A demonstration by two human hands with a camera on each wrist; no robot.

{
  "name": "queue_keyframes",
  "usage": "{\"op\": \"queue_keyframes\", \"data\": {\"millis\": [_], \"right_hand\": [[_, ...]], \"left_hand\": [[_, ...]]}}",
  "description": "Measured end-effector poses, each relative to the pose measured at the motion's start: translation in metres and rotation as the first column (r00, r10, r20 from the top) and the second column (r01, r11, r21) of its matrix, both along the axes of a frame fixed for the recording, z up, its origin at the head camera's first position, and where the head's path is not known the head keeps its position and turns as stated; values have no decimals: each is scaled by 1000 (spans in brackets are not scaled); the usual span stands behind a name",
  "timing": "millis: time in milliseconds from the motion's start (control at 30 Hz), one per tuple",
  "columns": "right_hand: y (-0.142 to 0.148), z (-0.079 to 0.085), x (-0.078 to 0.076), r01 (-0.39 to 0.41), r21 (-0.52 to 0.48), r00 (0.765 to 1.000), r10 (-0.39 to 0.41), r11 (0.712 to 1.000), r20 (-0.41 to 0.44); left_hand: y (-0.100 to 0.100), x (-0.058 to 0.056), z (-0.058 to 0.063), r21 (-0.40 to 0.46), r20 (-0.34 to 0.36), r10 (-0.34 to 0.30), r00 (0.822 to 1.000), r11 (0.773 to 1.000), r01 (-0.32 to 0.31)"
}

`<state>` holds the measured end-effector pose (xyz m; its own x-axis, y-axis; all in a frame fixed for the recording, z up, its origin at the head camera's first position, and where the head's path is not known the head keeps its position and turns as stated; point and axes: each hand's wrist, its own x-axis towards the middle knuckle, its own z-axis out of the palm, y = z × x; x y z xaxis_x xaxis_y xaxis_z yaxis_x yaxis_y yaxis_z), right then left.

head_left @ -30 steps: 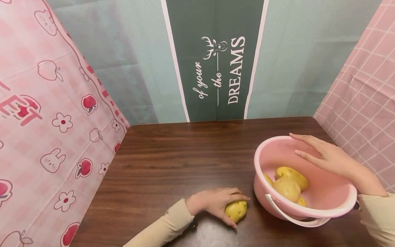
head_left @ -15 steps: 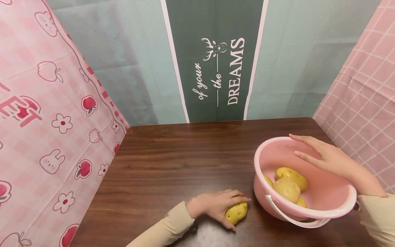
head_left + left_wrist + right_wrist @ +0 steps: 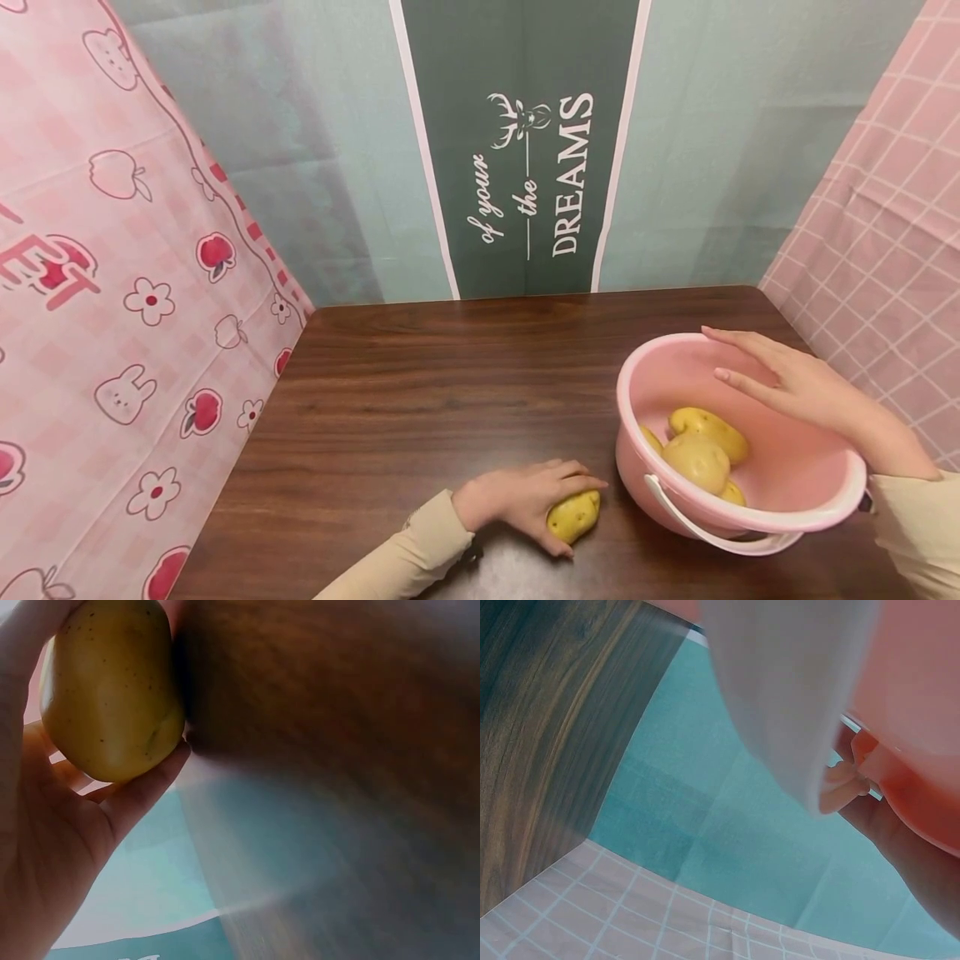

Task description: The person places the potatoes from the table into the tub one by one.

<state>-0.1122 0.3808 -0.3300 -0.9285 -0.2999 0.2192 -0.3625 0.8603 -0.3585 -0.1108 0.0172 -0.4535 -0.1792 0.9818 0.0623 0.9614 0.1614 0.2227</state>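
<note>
My left hand holds a yellow potato low at the table, just left of the bucket. Close up in the left wrist view, the thumb and fingers lie round the same speckled potato. A pink bucket leans toward me on the right, its mouth in full sight. Several potatoes lie in its bottom. My right hand grips the bucket's far right rim, thumb inside and fingers along the outside. In the right wrist view, fingers show beside the pink bucket wall.
The bucket's white handle hangs down over its near side. Dark wood-grain table stretches left and behind. Printed cloth hangs close around it: pink fruit pattern left, green panels behind, pink checks right.
The head view has shifted very slightly. The left thumb has drawn in a little along the potato; the right hand and bucket keep their places.
</note>
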Motion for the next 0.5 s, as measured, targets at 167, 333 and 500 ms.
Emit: {"op": "queue_keyframes", "data": {"millis": [167, 333, 500], "right_hand": [[-1, 0, 0, 3, 1, 1000, -3, 1000, -3], [0, -1, 0, 0, 5, 1000, 0, 1000, -13], [1, -1, 1, 9, 13, 1000, -9, 1000, -11]], "left_hand": [[0, -2, 2, 1, 13, 11, 1000, 1000, -11], [0, -4, 4, 11, 9, 15, 1000, 1000, -15], [2, -6, 8, 24, 2, 36, 999, 999, -36]]}}
